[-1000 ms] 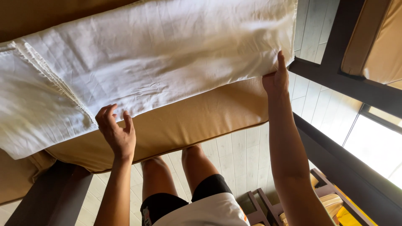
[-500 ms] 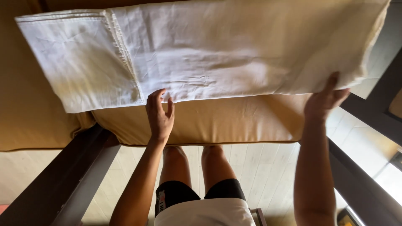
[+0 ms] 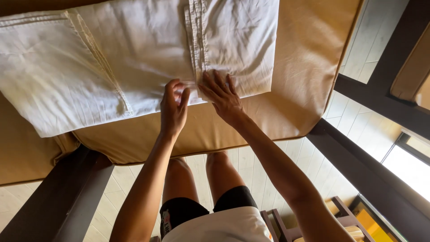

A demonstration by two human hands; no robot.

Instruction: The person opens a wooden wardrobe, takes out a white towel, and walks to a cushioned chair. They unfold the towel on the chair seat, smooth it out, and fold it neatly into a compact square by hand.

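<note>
White folded sheet (image 3: pixel 134 58) on tan mattress (image 3: pixel 309 80), L hand (image 3: pixel 174 110) fingers curled at fold edge, R hand (image 3: pixel 222 96) fingers spread flat on sheet.

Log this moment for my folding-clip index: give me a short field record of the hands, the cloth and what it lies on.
left hand: on the near edge of the white cloth, fingers curled
right hand: flat on the cloth's folded-over right part, beside the left hand
cloth: white, wrinkled, right end folded over, stitched hem at left
surface: tan cushion on a dark wooden frame
floor: pale planks
</note>
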